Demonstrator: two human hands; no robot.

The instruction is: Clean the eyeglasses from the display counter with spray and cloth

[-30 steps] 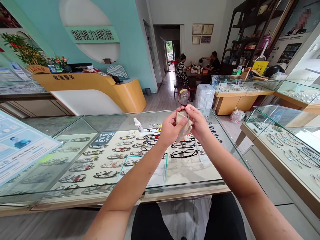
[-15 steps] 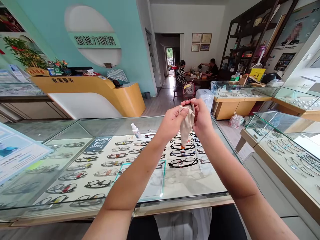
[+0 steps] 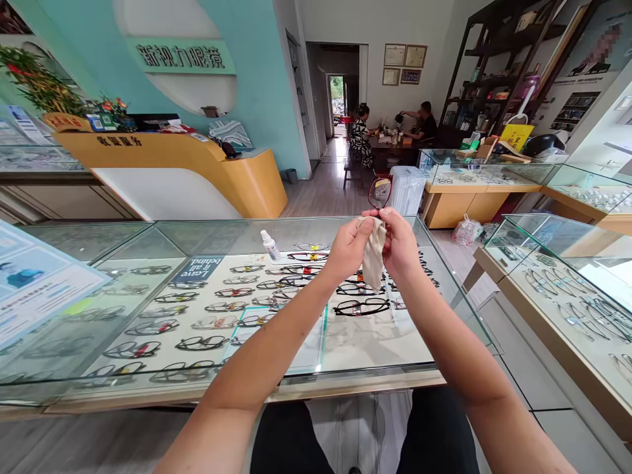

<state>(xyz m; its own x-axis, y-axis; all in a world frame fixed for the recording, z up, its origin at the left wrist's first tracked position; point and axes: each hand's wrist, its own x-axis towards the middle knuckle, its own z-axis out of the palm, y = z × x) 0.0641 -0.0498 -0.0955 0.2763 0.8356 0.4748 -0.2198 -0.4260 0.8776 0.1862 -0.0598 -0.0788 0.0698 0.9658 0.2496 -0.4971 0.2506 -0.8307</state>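
Observation:
Both my hands are raised over the glass display case (image 3: 380, 355), close together. In my left hand (image 3: 349, 245) a beige cleaning cloth (image 3: 374, 258) is pinched, its loose end hanging down. A pair of dark red-rimmed eyeglasses (image 3: 380, 192) is gripped by my right hand (image 3: 399, 242); one lens points up above the fingers, and the other part is hidden behind the cloth and hands. The cloth also touches my right fingers. On the glass top, left of my hands, stands a small white spray bottle (image 3: 270, 245).
Rows of eyeglass frames (image 3: 361, 307) lie inside the case. A printed sheet (image 3: 37, 283) stands at the left. Another glass case (image 3: 557, 276) is on the right. Beyond are a yellow reception counter (image 3: 254, 187), a wrapped white suitcase (image 3: 407, 189) and two people seated at a table.
The view has tilted and shifted slightly, so my hands appear a little lower and further right. My grip on the cloth and eyeglasses looks nearly the same.

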